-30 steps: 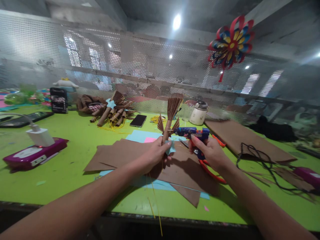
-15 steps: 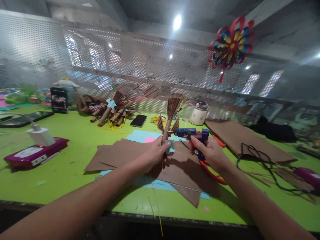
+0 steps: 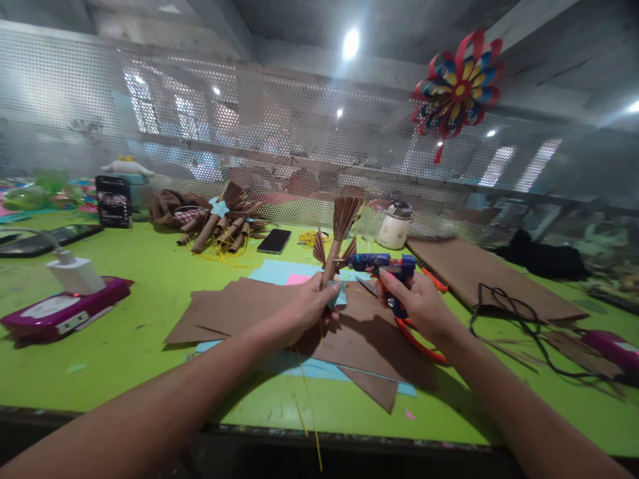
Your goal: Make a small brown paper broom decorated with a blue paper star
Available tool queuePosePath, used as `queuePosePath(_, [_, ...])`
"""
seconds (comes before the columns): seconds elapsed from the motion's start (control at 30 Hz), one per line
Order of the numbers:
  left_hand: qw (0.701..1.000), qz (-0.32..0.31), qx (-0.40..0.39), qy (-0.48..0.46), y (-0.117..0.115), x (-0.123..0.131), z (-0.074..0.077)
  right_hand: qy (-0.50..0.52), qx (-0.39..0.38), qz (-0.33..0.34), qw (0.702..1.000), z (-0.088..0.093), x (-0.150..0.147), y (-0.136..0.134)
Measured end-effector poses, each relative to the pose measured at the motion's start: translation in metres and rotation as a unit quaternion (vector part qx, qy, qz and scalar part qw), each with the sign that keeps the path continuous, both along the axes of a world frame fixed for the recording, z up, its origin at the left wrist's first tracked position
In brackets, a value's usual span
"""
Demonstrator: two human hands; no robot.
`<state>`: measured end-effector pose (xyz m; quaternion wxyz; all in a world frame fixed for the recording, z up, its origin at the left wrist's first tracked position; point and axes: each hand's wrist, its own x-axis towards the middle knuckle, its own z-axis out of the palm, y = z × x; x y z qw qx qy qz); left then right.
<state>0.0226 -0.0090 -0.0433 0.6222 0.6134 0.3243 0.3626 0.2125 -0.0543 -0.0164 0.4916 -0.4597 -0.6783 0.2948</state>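
My left hand (image 3: 315,301) is closed round the lower part of a rolled brown paper piece (image 3: 343,216), which stands upright with a pleated fan top and small pleated side pieces. A light blue paper piece (image 3: 341,295) shows beside my left thumb. In my right hand (image 3: 410,293) is a blue glue gun (image 3: 382,263), its nozzle pointing left at the paper roll, touching it or very near. Brown paper sheets (image 3: 249,306) lie under both hands, over light blue sheets (image 3: 319,368). Yellow strings (image 3: 312,416) hang below my left hand.
Red-orange scissors (image 3: 422,346) lie under my right hand. Behind are a phone (image 3: 274,241), a bundle of brown rolls (image 3: 219,223) and a white jar (image 3: 394,226). A purple power strip (image 3: 67,309) sits left; folded brown paper (image 3: 489,276) and a black cord (image 3: 539,346) lie right.
The whole view has shifted slightly. The glue gun's nozzle appears a little further left across the paper roll. Both hands keep their hold.
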Motion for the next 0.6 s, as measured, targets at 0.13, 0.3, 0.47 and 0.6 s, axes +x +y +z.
queuePosePath(0.13, [1.000,0.003,0.006,0.003,-0.0003,-0.0017,0.0027,-0.013,-0.005,0.000,1.000,0.0039,-0.0028,-0.0039])
queuePosePath(0.3, [1.000,-0.001,0.013,-0.011,0.0015,-0.0026,0.0005,-0.037,-0.001,0.003,0.999,0.0060,-0.0058,-0.0064])
queuePosePath(0.47, [1.000,-0.018,0.004,-0.024,0.0016,-0.0021,-0.0003,-0.004,0.009,0.005,1.000,0.0032,-0.0052,-0.0036])
queuePosePath(0.6, [1.000,-0.028,-0.004,-0.008,0.0008,-0.0018,0.0004,0.013,0.011,0.012,1.000,0.0016,-0.0031,-0.0014])
